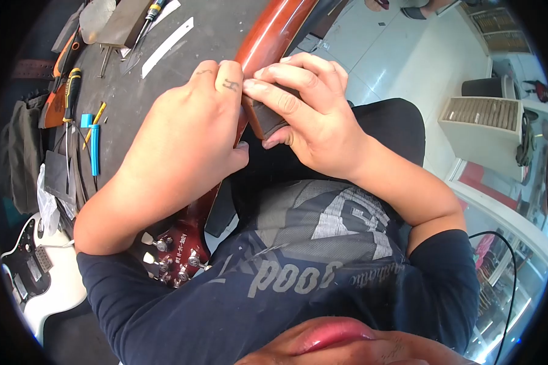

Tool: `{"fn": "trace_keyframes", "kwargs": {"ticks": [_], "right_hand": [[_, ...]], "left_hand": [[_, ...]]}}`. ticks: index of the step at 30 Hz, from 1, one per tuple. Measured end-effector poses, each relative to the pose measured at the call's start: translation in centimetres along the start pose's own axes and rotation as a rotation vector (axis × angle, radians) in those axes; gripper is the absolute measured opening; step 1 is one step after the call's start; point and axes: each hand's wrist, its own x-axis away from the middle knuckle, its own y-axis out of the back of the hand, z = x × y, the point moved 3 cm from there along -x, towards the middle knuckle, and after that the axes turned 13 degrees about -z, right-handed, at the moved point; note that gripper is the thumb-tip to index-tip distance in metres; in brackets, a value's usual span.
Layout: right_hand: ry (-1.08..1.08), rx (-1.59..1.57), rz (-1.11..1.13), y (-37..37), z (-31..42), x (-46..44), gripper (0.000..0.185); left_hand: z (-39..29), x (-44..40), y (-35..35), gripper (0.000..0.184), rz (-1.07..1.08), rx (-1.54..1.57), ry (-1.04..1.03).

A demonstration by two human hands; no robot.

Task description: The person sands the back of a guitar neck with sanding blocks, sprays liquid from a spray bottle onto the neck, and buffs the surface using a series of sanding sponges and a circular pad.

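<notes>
A guitar with a glossy red-brown neck [277,33] runs diagonally from the top of the view down toward my lap. Its dark red headstock [179,252], with several metal tuning pegs, shows beside my left upper arm. My left hand [195,118] is closed around the neck, fingers curled over it and thumb on the near side. In my right hand [313,109] is a small block [259,120], dark on top with a brown side, pinched between fingers and thumb. The block sits against or very close to the neck; the fingers hide the exact contact.
On the dark workbench [179,79] at left lie screwdrivers [72,97], a blue tool [95,149], a yellow pencil-like stick [95,125], a white strip [167,47] and a grey block [123,23]. A white electric guitar [61,292] is at lower left. A white cabinet [478,137] stands right.
</notes>
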Motion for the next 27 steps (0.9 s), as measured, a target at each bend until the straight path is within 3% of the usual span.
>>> {"fn": "trace_keyframes", "kwargs": {"ticks": [2,5,6,8,9,10,12,13,17,19,20,22,23,26,27], "right_hand": [[0.028,0.080,0.041,0.8,-1.0,-1.4,0.069],[-0.032,0.374,-0.173,3.1,-5.1,-5.3,0.073],[0.018,0.383,-0.278,4.2,-4.9,-7.4,0.060],[0.161,0.194,-0.238,4.8,-2.6,-11.8,0.082],[0.162,0.175,-0.206,4.5,-1.6,-13.4,0.082],[0.210,0.140,-0.151,4.0,-0.5,-15.7,0.065],[0.203,0.170,0.103,3.3,1.3,-19.9,0.059],[0.296,0.168,0.179,1.7,0.5,-21.5,0.053],[0.581,0.065,-0.074,-4.0,0.0,-25.7,0.044],[0.541,0.128,-0.185,-7.2,-1.8,-25.4,0.043],[0.439,0.071,-0.170,-8.6,-1.7,-24.8,0.033],[0.216,0.073,0.199,-12.1,-1.2,-23.3,0.043],[0.177,0.152,0.283,-14.0,-0.9,-22.5,0.050],[0.157,0.402,0.345,-17.3,0.4,-21.2,0.082],[0.139,0.399,0.366,-17.9,0.3,-21.4,0.081]], "left_hand": [[0.0,0.1,0.0,0.079,0.030,0.023,0.011],[0.1,0.4,0.7,0.082,-0.006,0.005,-0.029],[0.1,0.4,1.1,0.080,0.020,0.037,-0.027],[0.3,0.5,1.5,0.076,0.033,0.068,-0.002],[0.2,0.4,1.6,0.075,0.042,0.047,-0.002],[0.3,0.4,1.6,0.074,0.049,0.026,-0.004],[0.4,0.3,1.4,0.072,0.032,-0.012,-0.010],[0.4,0.3,1.1,0.072,0.010,-0.023,-0.013],[1.1,0.2,0.4,0.068,-0.039,-0.003,0.002],[1.3,0.0,-0.1,0.066,-0.042,0.002,0.008],[1.5,-0.1,-0.3,0.066,-0.052,0.007,0.006],[1.6,0.0,-0.7,0.066,-0.062,0.025,0.002],[1.5,-0.1,-0.5,0.067,-0.053,0.021,0.005],[2.0,-0.1,-1.4,0.070,-0.205,0.058,-0.021],[2.2,-0.2,-1.4,0.070,-0.197,0.067,0.008]]}}
